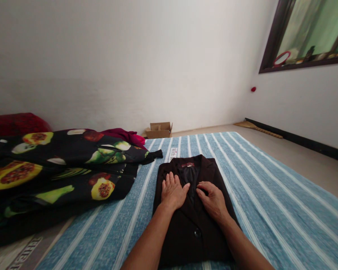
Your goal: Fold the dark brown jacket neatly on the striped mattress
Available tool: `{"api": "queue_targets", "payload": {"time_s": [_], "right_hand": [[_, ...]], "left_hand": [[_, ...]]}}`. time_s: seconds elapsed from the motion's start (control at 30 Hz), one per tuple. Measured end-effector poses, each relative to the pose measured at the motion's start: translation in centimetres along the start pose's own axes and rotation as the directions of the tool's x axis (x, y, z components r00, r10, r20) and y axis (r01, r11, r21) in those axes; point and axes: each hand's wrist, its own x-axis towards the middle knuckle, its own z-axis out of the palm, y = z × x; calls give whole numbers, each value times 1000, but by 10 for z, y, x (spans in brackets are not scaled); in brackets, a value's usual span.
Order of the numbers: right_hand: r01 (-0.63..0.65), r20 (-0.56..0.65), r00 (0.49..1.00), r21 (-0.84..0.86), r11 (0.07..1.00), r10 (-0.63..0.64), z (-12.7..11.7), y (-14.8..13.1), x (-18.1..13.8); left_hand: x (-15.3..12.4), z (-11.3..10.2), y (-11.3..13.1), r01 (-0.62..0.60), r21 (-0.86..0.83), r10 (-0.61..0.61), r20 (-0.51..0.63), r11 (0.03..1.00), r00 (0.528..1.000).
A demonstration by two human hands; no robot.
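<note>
A dark blazer [183, 232] lies neatly folded on the blue striped bed cover, its collar pointing away from me. One black button and a reddish label inside the neck show. My left hand [173, 191] rests flat on the left lapel with the fingers stretched out. On the opposite side, my right hand [212, 200] has its fingers curled, with thumb and forefinger at the edge of the right lapel. The cloth between those fingertips is mostly hidden.
A black garment with a fruit print [73, 176] is spread at the left of the striped bed cover [270, 210]. Behind it are dark red cloths [17, 123]. Beyond the bed stands an open cardboard box [159, 130] by the wall. A window [312, 33] is at upper right.
</note>
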Motion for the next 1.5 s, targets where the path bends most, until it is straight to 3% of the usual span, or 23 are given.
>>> {"api": "queue_targets", "payload": {"time_s": [0.47,0.67,0.9,1.5], "right_hand": [[5,-3,1000,4,1000,-5,0,0,0],[4,-3,1000,11,1000,-4,-1,-1,0],[2,-8,1000,14,1000,-1,-1,-2,0],[-13,-5,1000,10,1000,13,0,1,-2]], "left_hand": [[0,-5,0,-8,18,8,2,1000,1000],[11,-13,0,-5,30,8,-101,1000,995],[22,-10,2,-20,8,21,-28,1000,999],[20,0,5,-14,-53,15,6,998,1000]]}}
